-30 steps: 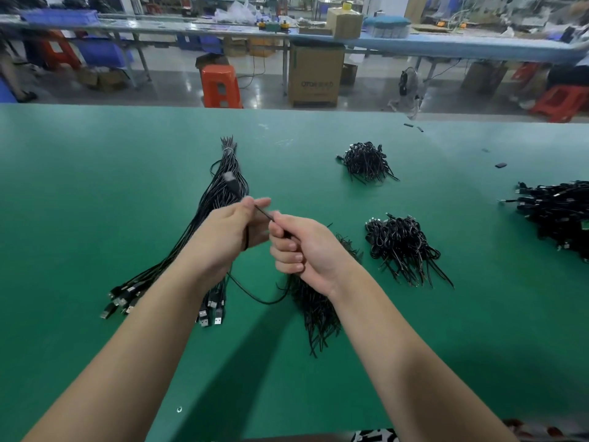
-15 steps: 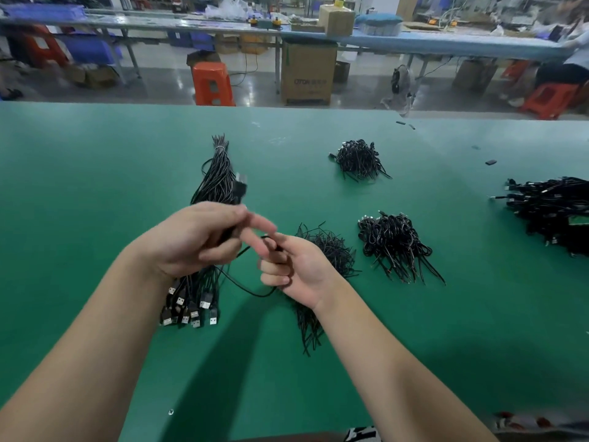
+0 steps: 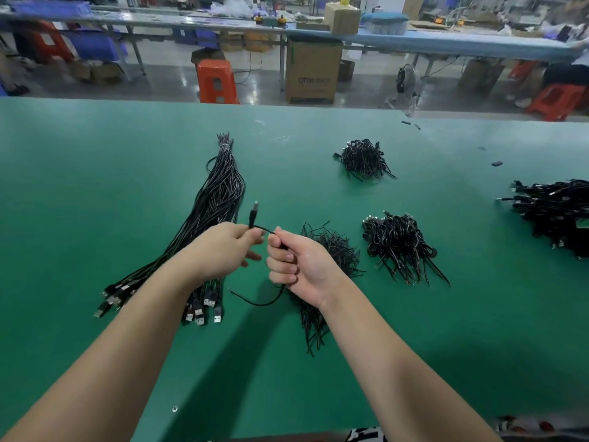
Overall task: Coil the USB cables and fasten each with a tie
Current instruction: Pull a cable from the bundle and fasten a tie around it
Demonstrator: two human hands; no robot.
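Observation:
Above the green table (image 3: 79, 193) both hands hold one thin black USB cable (image 3: 254, 215). My left hand (image 3: 223, 247) pinches it just below the plug, which points upward. My right hand (image 3: 294, 260) grips the cable in a fist, and the loose tail curves out beneath it toward the table. A long bundle of straight black USB cables (image 3: 216, 199) lies left of the hands, plugs toward me. A loose pile of black ties (image 3: 331, 250) lies under and behind my right hand.
Two heaps of coiled cables lie on the table, one (image 3: 398, 244) right of the hands and one (image 3: 363, 159) farther back. A bigger black heap (image 3: 554, 208) sits at the right edge. Beyond the table's far edge stand an orange stool (image 3: 216, 81) and a cardboard box (image 3: 314, 71).
The left hand has turned so the plug now sticks up between the hands. The right hand has closed into a fist on the cable, and the tail hangs lower.

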